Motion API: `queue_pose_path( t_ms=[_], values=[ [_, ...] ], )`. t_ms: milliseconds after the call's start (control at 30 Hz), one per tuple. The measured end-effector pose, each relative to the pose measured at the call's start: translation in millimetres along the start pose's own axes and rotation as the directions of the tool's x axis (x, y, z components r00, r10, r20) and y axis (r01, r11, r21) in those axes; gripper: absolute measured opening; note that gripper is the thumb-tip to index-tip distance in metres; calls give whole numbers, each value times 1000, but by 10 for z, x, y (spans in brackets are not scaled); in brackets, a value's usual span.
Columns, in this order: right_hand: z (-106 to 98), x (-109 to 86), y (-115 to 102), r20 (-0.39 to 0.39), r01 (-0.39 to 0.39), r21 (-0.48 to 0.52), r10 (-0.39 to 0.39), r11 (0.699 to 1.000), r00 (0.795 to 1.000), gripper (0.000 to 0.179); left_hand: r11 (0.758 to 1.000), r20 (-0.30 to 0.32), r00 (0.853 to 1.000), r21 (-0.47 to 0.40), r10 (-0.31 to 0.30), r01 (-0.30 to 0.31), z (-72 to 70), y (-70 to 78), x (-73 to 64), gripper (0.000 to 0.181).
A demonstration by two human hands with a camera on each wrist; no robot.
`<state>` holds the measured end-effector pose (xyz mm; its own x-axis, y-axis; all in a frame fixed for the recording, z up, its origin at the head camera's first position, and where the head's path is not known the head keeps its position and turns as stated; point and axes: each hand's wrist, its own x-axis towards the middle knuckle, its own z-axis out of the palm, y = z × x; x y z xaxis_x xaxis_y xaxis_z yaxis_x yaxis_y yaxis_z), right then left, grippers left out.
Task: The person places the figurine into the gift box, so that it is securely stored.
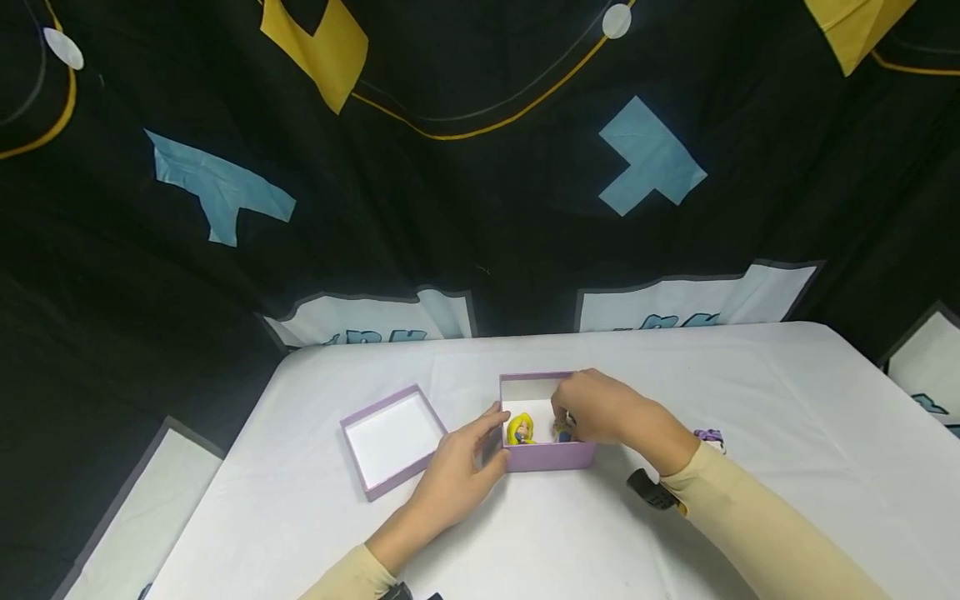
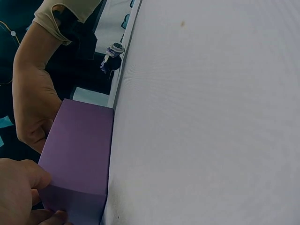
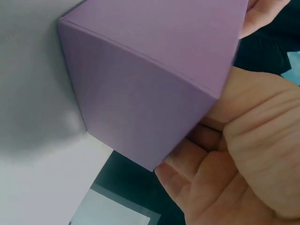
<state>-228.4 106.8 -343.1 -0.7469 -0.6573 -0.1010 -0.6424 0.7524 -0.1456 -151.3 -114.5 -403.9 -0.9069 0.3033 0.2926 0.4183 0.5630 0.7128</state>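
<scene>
A lilac box with a white inside stands on the table with its top off. Inside, at the left, is a small doll figurine with yellow hair. My right hand reaches over the box's right side and holds a second small figurine inside it, mostly hidden by the fingers. With my left hand I hold the box at its left side, fingers at the rim and thumb by the front corner. The right wrist view shows the box wall hiding the right fingertips.
The lilac-edged lid lies inside-up to the left of the box. Another small figurine with a purple top sits beyond my right forearm. A white cloth covers the table, and a dark patterned curtain hangs behind.
</scene>
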Motion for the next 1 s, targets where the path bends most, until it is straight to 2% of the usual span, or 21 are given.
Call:
queue_pose_path(
  t_ms=[167,300,467,567,767,1000],
  values=[
    [-13,-28,48,32,-46,116,43,992,999,18,1000,2,1000,0,-4,4,7,3,0,49],
    [-29,-101,102,-5,-67,219,70,974,998,29,1000,4,1000,-1,-2,2,5,8,2,49],
    [-57,-223,160,-95,5,306,25,952,995,35,1000,-1,1000,-1,0,0,2,9,1,49],
    [-65,-291,200,-149,30,361,25,932,989,37,1000,1,1000,-5,-1,1,3,9,0,49],
    [-27,-422,340,-233,60,490,64,870,970,38,1000,0,1000,-11,-1,1,8,10,-6,49],
    [27,-631,560,-212,24,644,148,764,966,49,1000,0,1000,-27,4,-4,15,6,-5,49]
  ],
)
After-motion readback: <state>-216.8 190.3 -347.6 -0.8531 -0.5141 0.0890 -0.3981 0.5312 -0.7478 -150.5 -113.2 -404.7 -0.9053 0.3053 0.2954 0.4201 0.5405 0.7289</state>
